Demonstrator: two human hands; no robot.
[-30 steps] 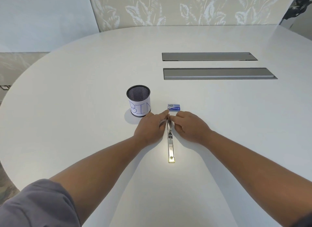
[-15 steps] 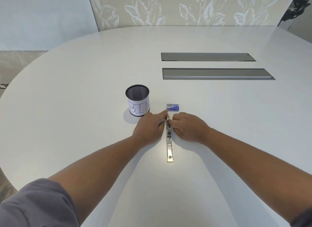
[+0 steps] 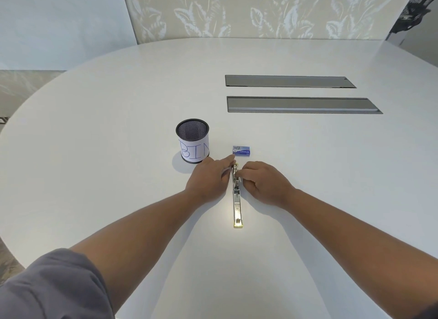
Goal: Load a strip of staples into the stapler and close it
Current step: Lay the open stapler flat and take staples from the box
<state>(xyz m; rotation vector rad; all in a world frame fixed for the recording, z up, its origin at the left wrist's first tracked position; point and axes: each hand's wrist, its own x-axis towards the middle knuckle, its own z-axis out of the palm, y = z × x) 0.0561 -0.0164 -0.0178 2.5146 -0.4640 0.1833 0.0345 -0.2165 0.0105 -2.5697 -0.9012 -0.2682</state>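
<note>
A metal stapler (image 3: 237, 207) lies opened flat on the white table (image 3: 94, 152), its long axis running toward me. My left hand (image 3: 208, 178) rests against the far half of the stapler from the left, fingers stretched along it. My right hand (image 3: 263, 181) is on the right side, its curled fingertips pinching at the stapler's far half; whether a staple strip is between them I cannot tell. A small blue staple box (image 3: 241, 151) lies just beyond the stapler's far end.
A black mesh cup (image 3: 192, 140) with a paper label reading "BIN" stands left of the staple box. Two grey recessed cable hatches (image 3: 303, 104) lie farther back on the right. A patterned wall stands behind the table.
Both hands stay at the stapler's far half. My right fingertips have shifted slightly back along the stapler toward me.
</note>
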